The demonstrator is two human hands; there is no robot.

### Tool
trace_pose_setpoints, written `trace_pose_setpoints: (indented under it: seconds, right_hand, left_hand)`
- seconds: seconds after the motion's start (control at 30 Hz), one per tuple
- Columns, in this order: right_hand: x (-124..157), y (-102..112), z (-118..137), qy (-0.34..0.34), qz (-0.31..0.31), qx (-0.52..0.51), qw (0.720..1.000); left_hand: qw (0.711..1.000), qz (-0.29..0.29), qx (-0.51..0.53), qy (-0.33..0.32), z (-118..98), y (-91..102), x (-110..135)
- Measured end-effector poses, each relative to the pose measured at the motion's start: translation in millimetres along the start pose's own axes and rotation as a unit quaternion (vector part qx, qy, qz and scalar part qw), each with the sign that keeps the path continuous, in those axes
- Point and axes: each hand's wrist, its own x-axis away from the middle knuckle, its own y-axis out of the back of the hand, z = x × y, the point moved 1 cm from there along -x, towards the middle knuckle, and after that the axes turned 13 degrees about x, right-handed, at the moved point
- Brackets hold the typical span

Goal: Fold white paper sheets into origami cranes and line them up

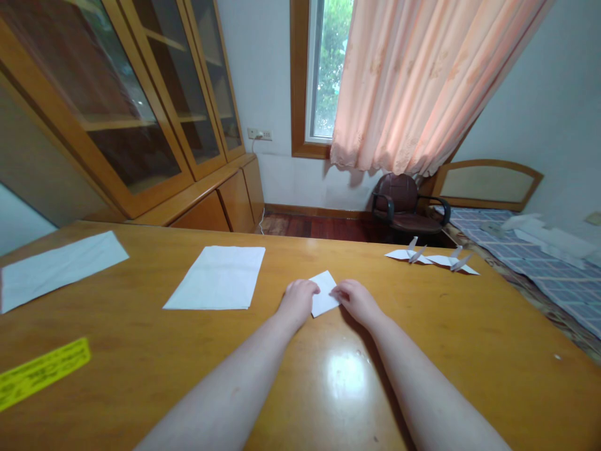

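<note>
A small folded piece of white paper (325, 293) lies on the wooden table in front of me, its corners turned at a slant. At its left edge my left hand (298, 297) grips it with curled fingers, the thumb on top. My right hand (355, 298) pinches the opposite edge between thumb and fingers. The fingers partly cover both side corners of the paper. Two folded white paper cranes (408, 253) with raised points stand near the far right edge of the table.
A stack of white paper sheets (216, 279) lies left of my hands. Farther left are a long white paper strip (63, 266) and a yellow label (44, 373). The table (188, 376) ends before a brown armchair (404, 203); a bed (511, 250) stands at right, a glass-door cabinet (154, 113) at left.
</note>
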Motion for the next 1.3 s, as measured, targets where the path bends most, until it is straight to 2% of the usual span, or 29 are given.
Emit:
trace_pose_setpoints:
  seconds: [0.07,0.17,0.33,0.5,0.57,0.7,0.9,1.3]
  right_hand:
    - [1,0,3,0.027,0.025,-0.012,0.999]
    - [3,6,7,0.030,0.039,-0.003,0.999]
    - [5,16,11,0.042,0.050,0.026,0.998]
    - [3,13,9,0.029,0.050,0.034,0.998]
    - [3,12,8,0.030,0.047,0.030,0.998]
    - [2,11,7,0.028,0.037,0.001,0.999]
    - [1,8,4,-0.010,0.021,-0.019,1.000]
    - [0,-1,-2,-0.124,0.006,0.075,0.989]
  left_hand:
    - [1.000,0.012,0.010,-0.014,-2,-0.1,1]
    - [0.999,0.028,0.019,-0.027,-5,0.1,4]
    - [0.992,0.116,0.038,-0.022,-6,-0.8,11]
    - [0.989,0.146,-0.006,-0.023,-6,-0.1,11]
    - [0.989,0.143,-0.028,-0.026,-6,0.7,10]
    - [0.994,0.099,-0.041,-0.025,-7,3.0,7]
    - [0.998,0.039,-0.056,0.014,-7,3.8,0]
    - [0.998,0.025,-0.052,0.023,5,-3.0,-4]
